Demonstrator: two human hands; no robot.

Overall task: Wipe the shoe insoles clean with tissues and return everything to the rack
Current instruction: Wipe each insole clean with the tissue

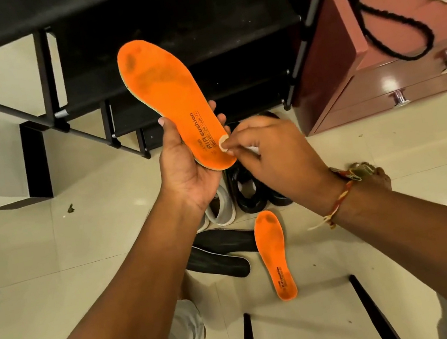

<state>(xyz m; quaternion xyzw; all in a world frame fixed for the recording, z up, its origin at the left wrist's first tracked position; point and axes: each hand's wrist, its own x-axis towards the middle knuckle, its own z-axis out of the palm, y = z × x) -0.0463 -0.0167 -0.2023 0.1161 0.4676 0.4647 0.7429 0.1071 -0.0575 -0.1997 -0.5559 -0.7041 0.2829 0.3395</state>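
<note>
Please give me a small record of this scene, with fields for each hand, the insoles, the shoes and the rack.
left hand: holds held insole, orange, stained side up
right hand: pinches its heel end; a white bit under the fingers, perhaps tissue
floor insoles: second orange insole; two black insoles, overlapping
shoes: black shoes and white shoes, side by side on the floor
rack: black, beyond the hands

Cream floor (24,264), reddish cabinet (332,66), perhaps wooden.
</note>
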